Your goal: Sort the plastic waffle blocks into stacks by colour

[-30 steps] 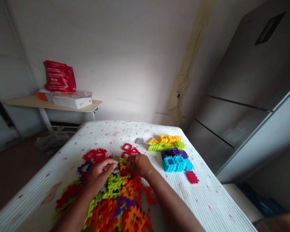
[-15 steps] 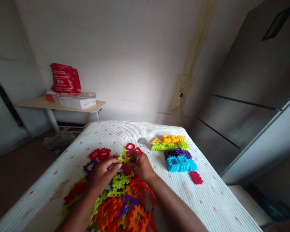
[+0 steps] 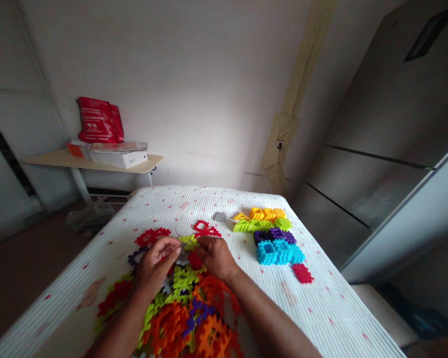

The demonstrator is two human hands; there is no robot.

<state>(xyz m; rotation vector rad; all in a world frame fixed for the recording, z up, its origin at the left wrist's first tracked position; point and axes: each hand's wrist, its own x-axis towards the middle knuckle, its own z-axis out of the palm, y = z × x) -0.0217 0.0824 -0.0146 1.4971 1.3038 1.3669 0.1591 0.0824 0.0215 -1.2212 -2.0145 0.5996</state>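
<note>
Over the far end of a heap of interlocking plastic pieces, my right hand (image 3: 217, 256) pinches the right edge of a lime green notched piece (image 3: 188, 242). My left hand (image 3: 157, 262) is at the piece's left side, thumb and fingers apart; it may be touching the edge. Below both hands lies the mixed heap, with lime green pieces (image 3: 184, 278), orange pieces (image 3: 169, 325) and a purple piece (image 3: 199, 315). My forearms cover part of it. Red pieces (image 3: 205, 228) lie just beyond my hands.
Sorted rows stand to the right: yellow (image 3: 268, 214), lime green (image 3: 254, 226), purple (image 3: 280, 235) and light blue blocks (image 3: 278, 252). A red piece (image 3: 302, 273) and a grey piece (image 3: 219, 217) lie apart. A side table (image 3: 59, 159) holds a red bag (image 3: 99, 120). A fridge (image 3: 392, 129) stands right.
The lime green piece has tipped from upright to flatter between my hands. My left hand has drawn slightly left, and its thumb and fingers have spread.
</note>
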